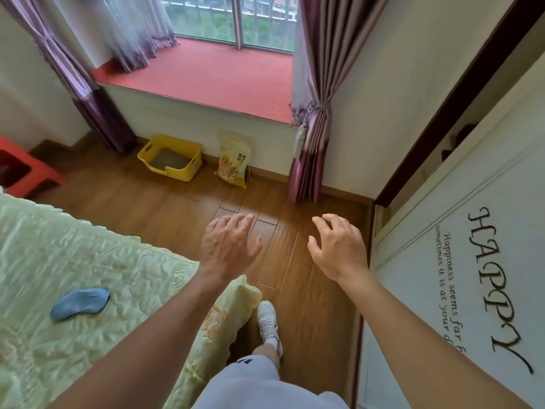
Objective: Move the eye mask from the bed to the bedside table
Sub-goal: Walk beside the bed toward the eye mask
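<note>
My left hand [227, 246] and right hand [336, 246] hung empty, fingers spread; the blue eye mask [79, 302] lay slantwise on the bed [97, 261], bedside table unseen.

bright window [230, 22] daylight, fisheye edges

A soft blue cloth eye mask [79, 303] lies on the pale green quilted, puckered bedspread [97, 270]; the brown wood-plank floor [165, 199] looks smooth and glossy; the yellow plastic bin [174, 172] is matt.

A home bedroom. A quilted bed [73, 261] sits on wood flooring. Beyond the bed, purple curtains [315, 98] frame a bay window [230, 19].
</note>
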A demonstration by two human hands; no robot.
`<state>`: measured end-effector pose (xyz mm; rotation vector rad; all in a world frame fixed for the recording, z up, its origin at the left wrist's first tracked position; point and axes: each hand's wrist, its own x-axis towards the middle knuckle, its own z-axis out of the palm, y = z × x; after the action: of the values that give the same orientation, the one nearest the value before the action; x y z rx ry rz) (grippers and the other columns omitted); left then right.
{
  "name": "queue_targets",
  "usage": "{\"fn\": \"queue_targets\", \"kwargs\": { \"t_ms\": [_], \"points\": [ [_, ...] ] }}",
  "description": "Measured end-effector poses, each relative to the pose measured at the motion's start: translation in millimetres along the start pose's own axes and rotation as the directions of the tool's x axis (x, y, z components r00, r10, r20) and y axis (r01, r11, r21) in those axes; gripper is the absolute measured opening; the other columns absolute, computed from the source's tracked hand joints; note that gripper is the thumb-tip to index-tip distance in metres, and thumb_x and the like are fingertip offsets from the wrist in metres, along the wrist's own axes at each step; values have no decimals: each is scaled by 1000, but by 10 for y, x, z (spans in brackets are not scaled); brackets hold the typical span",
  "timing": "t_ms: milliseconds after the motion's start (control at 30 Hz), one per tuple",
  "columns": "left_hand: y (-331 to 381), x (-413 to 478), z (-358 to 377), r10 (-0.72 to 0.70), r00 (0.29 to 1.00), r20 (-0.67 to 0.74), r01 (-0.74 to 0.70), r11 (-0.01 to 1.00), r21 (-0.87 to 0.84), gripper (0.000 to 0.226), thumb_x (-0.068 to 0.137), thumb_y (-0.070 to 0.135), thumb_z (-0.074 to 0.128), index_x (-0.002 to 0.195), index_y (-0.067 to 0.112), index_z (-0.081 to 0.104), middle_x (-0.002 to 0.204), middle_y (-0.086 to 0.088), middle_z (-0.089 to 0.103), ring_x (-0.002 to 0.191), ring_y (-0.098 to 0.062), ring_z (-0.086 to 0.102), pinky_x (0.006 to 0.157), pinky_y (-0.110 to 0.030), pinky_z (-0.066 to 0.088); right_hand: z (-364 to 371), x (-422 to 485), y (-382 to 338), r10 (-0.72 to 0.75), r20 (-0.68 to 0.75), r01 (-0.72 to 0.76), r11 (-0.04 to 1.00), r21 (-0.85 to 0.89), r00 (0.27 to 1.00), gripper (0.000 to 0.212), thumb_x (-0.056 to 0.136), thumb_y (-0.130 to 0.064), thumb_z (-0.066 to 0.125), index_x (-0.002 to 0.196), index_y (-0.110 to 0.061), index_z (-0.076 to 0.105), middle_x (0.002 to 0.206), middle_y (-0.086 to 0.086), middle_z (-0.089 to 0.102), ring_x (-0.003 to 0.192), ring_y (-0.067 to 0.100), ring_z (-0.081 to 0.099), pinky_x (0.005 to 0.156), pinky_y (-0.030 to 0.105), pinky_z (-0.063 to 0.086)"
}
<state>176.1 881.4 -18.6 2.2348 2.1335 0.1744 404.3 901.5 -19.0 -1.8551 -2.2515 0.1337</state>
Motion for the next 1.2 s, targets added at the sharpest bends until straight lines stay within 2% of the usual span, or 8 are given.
{"fn": "queue_targets", "kwargs": {
  "t_ms": [200,433,667,800,967,1200],
  "points": [
    [-261,995,193,-66,998,-14,65,997,-28,61,90,53,40,143,23,46,141,-1,58,125,-20,53,104,-41,41,229,1087,-63,-56,27,57,998,-20,998,46,90,-36,65,131,-15,65,131,12,68,121,29,63,100,47,52],
    [-941,2229,301,-216,976,-34,212,972,-99,59,88,52,46,137,20,53,134,-3,63,119,-24,58,100,-44,44,479,2668,-469,-163,88,167,985,-39,983,50,92,-41,62,137,-18,61,138,10,64,127,27,59,106,47,49],
    [-1859,2713,245,-443,895,-50,435,892,-126,55,85,48,50,130,18,60,125,-6,68,112,-27,62,96,-46,47,797,3789,-1284,-357,156,359,933,13,921,50,95,-39,57,141,-19,56,142,10,60,133,28,53,111,47,44],
    [-2405,2769,249,-583,810,-55,573,808,-136,54,86,46,53,130,16,60,126,-6,67,112,-27,61,97,-45,45,1082,4307,-1878,-509,206,512,858,45,835,49,97,-39,54,142,-20,54,145,9,57,136,28,50,112,46,40],
    [-3026,2818,273,-718,693,-66,710,695,-112,56,87,48,48,133,17,57,129,-7,66,116,-25,60,99,-46,47,1435,4873,-2671,-676,244,677,730,94,696,47,98,-39,52,141,-21,53,145,8,58,135,28,51,110,46,43],
    [-3925,3141,171,-899,437,-43,893,439,-103,56,92,48,46,140,20,49,141,-3,57,127,-24,51,107,-43,39,1891,5809,-3848,-847,279,835,511,202,451,45,93,-36,61,133,-17,60,137,12,64,127,32,58,102,48,49]
  ]
}}
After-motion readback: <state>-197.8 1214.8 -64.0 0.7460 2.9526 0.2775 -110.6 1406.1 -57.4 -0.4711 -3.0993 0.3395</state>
